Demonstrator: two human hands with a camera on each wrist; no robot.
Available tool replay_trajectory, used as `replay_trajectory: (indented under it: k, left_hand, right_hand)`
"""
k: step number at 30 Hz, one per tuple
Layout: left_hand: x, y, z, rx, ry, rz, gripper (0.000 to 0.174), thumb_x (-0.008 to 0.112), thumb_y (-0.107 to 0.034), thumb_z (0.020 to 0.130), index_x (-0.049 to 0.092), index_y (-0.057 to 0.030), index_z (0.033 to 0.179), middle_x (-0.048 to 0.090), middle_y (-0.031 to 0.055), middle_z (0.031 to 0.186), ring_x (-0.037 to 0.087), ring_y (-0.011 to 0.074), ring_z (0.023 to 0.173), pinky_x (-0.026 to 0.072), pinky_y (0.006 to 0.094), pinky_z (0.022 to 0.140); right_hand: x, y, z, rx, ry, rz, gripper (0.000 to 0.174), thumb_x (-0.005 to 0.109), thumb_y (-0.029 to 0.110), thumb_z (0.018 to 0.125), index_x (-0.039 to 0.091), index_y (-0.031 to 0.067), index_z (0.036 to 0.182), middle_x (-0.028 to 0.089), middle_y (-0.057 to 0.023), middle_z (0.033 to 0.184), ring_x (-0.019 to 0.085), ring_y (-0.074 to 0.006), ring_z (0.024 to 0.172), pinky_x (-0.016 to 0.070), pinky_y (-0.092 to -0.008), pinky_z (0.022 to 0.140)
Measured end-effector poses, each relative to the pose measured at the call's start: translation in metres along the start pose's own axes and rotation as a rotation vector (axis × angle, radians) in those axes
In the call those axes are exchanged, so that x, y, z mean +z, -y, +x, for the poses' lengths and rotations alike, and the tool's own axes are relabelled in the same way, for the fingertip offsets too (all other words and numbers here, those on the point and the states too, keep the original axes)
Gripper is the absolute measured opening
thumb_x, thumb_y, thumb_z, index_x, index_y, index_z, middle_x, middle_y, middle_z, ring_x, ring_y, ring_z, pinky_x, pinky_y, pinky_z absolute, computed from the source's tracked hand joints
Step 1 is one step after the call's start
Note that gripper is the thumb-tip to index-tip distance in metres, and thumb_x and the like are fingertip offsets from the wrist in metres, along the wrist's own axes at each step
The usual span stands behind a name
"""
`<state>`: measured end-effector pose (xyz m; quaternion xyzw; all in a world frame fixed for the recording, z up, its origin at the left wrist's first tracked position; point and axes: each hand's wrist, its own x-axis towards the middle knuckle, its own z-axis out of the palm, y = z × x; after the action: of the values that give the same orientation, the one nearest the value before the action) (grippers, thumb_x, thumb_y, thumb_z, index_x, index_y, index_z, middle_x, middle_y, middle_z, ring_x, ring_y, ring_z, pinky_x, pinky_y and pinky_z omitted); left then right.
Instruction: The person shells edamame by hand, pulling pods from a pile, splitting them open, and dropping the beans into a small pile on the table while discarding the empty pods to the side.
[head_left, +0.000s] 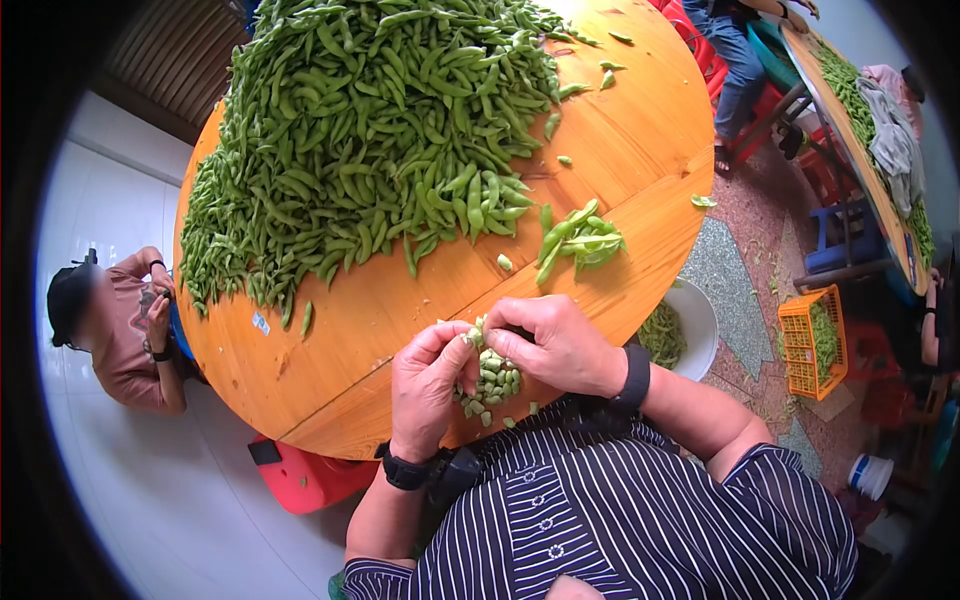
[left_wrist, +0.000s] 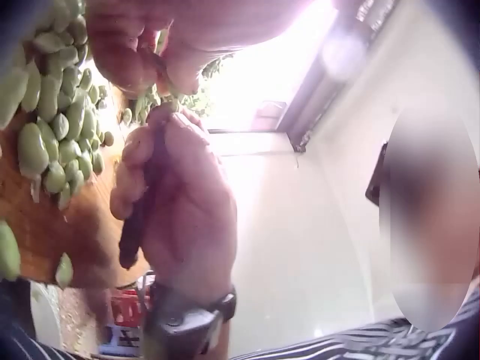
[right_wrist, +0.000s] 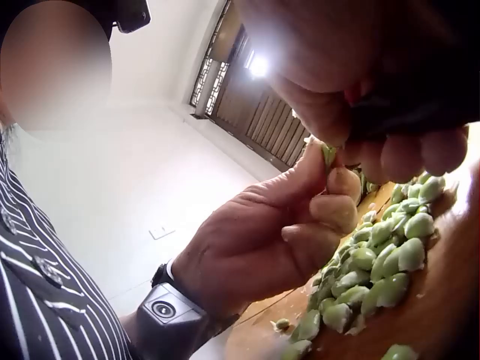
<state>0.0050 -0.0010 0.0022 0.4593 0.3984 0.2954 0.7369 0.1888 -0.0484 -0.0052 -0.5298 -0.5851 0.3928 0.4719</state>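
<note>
Both hands meet above the table's near edge, pinching a small green pod (head_left: 477,332) (right_wrist: 328,155). My left hand (head_left: 425,380) (right_wrist: 262,240) has its thumb and forefinger on it, the other fingers curled. The right hand (head_left: 560,345) (left_wrist: 184,202) pinches from the other side; a dark, narrow thing (left_wrist: 135,232) lies along its palm. Just below the hands, shelled green beans (head_left: 495,380) (left_wrist: 67,120) (right_wrist: 375,270) lie heaped on the wood. How far the pod is split cannot be made out.
A large heap of pods (head_left: 370,130) covers the far left of the round table (head_left: 640,130); a small bunch (head_left: 580,240) lies beyond the right hand. A white basin (head_left: 700,325) and an orange crate (head_left: 790,345) stand at right. A person (head_left: 135,350) sits at left.
</note>
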Motion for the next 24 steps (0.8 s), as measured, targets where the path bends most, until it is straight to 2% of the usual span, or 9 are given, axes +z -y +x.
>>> replay_trajectory:
  k: [2, 4, 7, 12, 14, 15, 17, 21, 24]
  left_hand:
    - [0.0, 0.001, -0.001, 0.007, -0.029, -0.026, 0.012, 0.063, -0.01, 0.097, 0.063, -0.0014, 0.104, 0.061, 0.0, 0.075, 0.054, 0.0066, 0.061, 0.0445, 0.0198, 0.054]
    - [0.002, 0.0, -0.001, 0.035, -0.036, -0.009, 0.011, 0.063, -0.009, 0.096, 0.062, -0.0012, 0.104, 0.061, 0.0003, 0.076, 0.054, 0.0068, 0.061, 0.0449, 0.0201, 0.054]
    - [0.002, -0.001, -0.002, 0.072, -0.042, 0.037, 0.01, 0.064, -0.006, 0.095, 0.062, -0.0008, 0.104, 0.062, 0.0008, 0.078, 0.055, 0.007, 0.062, 0.0458, 0.02, 0.056]
    - [0.005, 0.005, -0.006, 0.208, -0.125, 0.353, 0.012, 0.07, -0.001, 0.089, 0.064, 0.0011, 0.099, 0.065, 0.0017, 0.085, 0.061, 0.0089, 0.071, 0.0492, 0.0224, 0.061]
    - [0.003, 0.011, -0.004, 0.464, -0.107, 0.623, 0.014, 0.071, 0.0, 0.085, 0.063, 0.0029, 0.097, 0.067, 0.0078, 0.087, 0.064, 0.0166, 0.073, 0.0519, 0.0283, 0.066]
    - [0.005, 0.01, -0.004, 0.463, -0.108, 0.624, 0.014, 0.071, 0.0, 0.085, 0.063, 0.0029, 0.097, 0.067, 0.0078, 0.087, 0.064, 0.0166, 0.073, 0.0519, 0.0283, 0.066]
    - [0.011, 0.005, -0.005, 0.625, -0.152, 0.833, 0.014, 0.069, 0.001, 0.086, 0.063, 0.0027, 0.098, 0.065, 0.0143, 0.086, 0.066, 0.0254, 0.076, 0.0523, 0.0335, 0.069]
    - [0.015, 0.011, -0.006, 0.669, -0.188, 0.933, 0.011, 0.062, 0.0, 0.092, 0.061, 0.0045, 0.102, 0.066, 0.0109, 0.09, 0.065, 0.0189, 0.083, 0.0515, 0.0316, 0.075]
    - [0.013, 0.021, -0.002, 0.723, -0.269, 0.929, 0.01, 0.059, -0.005, 0.096, 0.061, 0.0034, 0.102, 0.064, 0.007, 0.083, 0.063, 0.0165, 0.076, 0.05, 0.0301, 0.069]
  right_hand:
    - [0.001, -0.001, 0.0, 0.013, -0.024, 0.069, 0.012, 0.062, 0.011, 0.088, 0.065, 0.0, 0.088, 0.065, -0.0164, 0.072, 0.066, -0.0263, 0.063, 0.0516, -0.0349, 0.06]
    - [0.003, -0.001, -0.001, 0.107, -0.06, 0.231, 0.014, 0.064, 0.011, 0.088, 0.067, -0.0012, 0.092, 0.066, -0.01, 0.071, 0.063, -0.0139, 0.063, 0.0506, -0.0292, 0.06]
    - [0.001, -0.006, -0.001, 0.129, -0.014, 0.281, 0.015, 0.065, 0.011, 0.087, 0.067, -0.0022, 0.092, 0.066, -0.005, 0.071, 0.06, -0.0069, 0.065, 0.0496, -0.0269, 0.06]
    - [-0.001, -0.004, -0.001, 0.203, 0.006, 0.311, 0.015, 0.064, 0.012, 0.087, 0.067, -0.0029, 0.09, 0.065, -0.0035, 0.069, 0.059, -0.0064, 0.064, 0.0489, -0.0262, 0.059]
    - [0.001, -0.006, -0.001, 0.232, 0.013, 0.323, 0.015, 0.063, 0.012, 0.087, 0.067, -0.0033, 0.09, 0.065, -0.0033, 0.069, 0.058, -0.0062, 0.064, 0.0485, -0.026, 0.059]
    - [0.002, -0.006, -0.001, 0.227, -0.001, 0.317, 0.015, 0.062, 0.011, 0.087, 0.067, -0.0033, 0.089, 0.064, -0.0033, 0.069, 0.058, -0.006, 0.063, 0.0483, -0.0258, 0.059]
    - [0.004, -0.005, 0.001, 0.22, -0.014, 0.31, 0.015, 0.061, 0.011, 0.086, 0.066, -0.0033, 0.088, 0.064, -0.0032, 0.069, 0.057, -0.0057, 0.063, 0.0481, -0.0257, 0.059]
    - [0.008, 0.0, 0.004, 0.308, -0.03, 0.388, 0.015, 0.06, 0.011, 0.086, 0.064, -0.0033, 0.087, 0.06, -0.0009, 0.068, 0.053, -0.004, 0.062, 0.0451, -0.0247, 0.056]
    - [0.014, 0.001, 0.004, 0.331, -0.018, 0.486, 0.014, 0.06, 0.011, 0.086, 0.063, -0.0032, 0.088, 0.058, 0.0014, 0.068, 0.05, -0.0027, 0.063, 0.0427, -0.0237, 0.055]
